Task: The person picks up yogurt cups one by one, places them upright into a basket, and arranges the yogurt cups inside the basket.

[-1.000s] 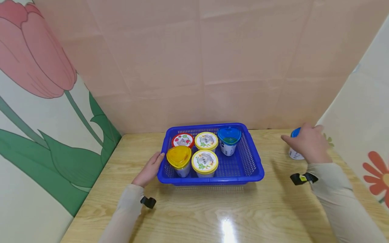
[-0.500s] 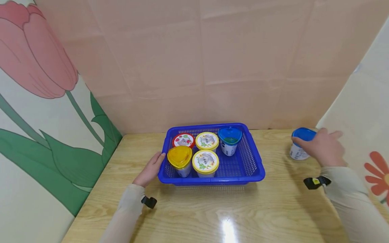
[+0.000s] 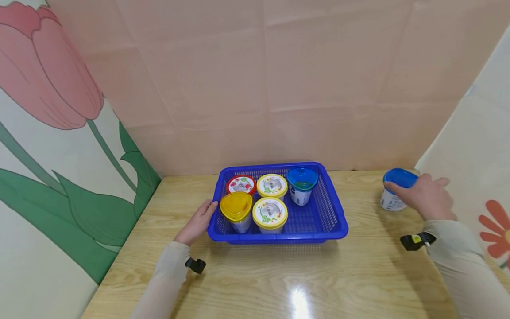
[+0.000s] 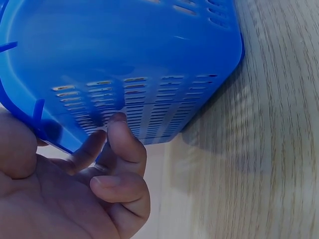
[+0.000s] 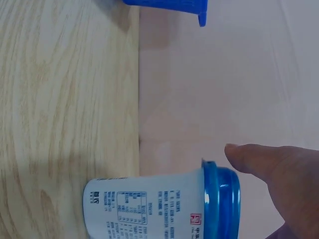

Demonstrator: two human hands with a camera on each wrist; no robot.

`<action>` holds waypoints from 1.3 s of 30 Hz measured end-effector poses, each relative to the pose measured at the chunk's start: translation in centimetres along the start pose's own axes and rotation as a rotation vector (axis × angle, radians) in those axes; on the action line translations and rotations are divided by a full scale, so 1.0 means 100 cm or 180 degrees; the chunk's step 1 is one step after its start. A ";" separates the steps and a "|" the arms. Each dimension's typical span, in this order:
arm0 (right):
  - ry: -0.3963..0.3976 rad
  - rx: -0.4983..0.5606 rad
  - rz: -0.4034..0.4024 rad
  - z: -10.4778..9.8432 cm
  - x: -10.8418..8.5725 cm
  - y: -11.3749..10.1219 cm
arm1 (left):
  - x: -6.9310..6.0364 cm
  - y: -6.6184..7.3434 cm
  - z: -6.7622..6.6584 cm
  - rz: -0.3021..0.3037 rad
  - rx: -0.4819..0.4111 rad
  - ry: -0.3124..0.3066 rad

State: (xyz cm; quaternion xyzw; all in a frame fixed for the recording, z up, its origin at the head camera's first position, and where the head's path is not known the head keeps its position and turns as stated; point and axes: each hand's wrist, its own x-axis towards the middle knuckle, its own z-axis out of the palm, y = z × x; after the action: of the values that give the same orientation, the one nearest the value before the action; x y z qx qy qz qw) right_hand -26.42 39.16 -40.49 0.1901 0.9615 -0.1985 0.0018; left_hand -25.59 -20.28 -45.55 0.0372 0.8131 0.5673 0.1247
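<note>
My left hand [image 3: 197,222] holds the left rim of a blue plastic basket [image 3: 279,236]. In the left wrist view its fingers [image 4: 127,142] curl against the basket's slotted outer wall. At the far right of the table, my right hand [image 3: 430,197] is over and beside a white printed cup [image 3: 392,201] with a blue lid. This cup stands upright on the table. In the right wrist view, the thumb [image 5: 254,158] is apart from the blue lid [image 5: 219,204]; the other fingers are mostly hidden.
In the basket stand a red-lidded tub [image 3: 241,184], two yellow-rimmed tubs [image 3: 270,212], a cup with a yellow lid [image 3: 236,206] and a cup with a blue lid [image 3: 301,179]. A pink-beige covered wall [image 3: 263,88] rises behind the wooden table [image 3: 255,283].
My right hand has drawn back to the right from the blue-lidded cup, so more of its lid shows. The left hand and basket stay in place.
</note>
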 end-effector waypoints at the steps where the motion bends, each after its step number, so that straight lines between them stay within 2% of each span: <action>1: -0.0007 0.0014 0.0012 0.000 0.001 0.001 | 0.000 0.000 0.000 0.0010 -0.0004 -0.0011; 9: 0.0000 -0.0086 -0.0082 0.002 0.004 0.006 | -0.001 0.002 0.000 -0.0029 -0.0042 -0.0021; 19: 0.0072 -0.0073 -0.0036 0.003 0.007 0.007 | -0.001 0.002 0.001 -0.0058 -0.0060 -0.0020; 21: 0.0070 -0.0064 -0.0025 0.003 0.007 0.006 | -0.006 0.010 0.000 -0.0047 -0.0069 -0.0074; 26: 0.0056 -0.0079 -0.0001 0.002 0.007 0.006 | -0.007 0.014 0.000 -0.0079 -0.0078 -0.0125; 28: 0.0054 -0.0094 0.0007 0.002 0.008 0.006 | -0.003 0.007 0.001 -0.0079 -0.0067 -0.0094; 39: 0.0067 -0.0130 0.0082 -0.001 0.006 0.004 | -0.003 0.004 0.002 -0.0057 -0.0036 -0.0037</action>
State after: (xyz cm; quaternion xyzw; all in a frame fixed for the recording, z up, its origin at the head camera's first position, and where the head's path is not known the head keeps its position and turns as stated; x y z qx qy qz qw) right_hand -26.83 39.75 -40.55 0.2045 0.9628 -0.1768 -0.0019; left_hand -25.29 -20.04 -45.21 0.0325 0.8095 0.5706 0.1348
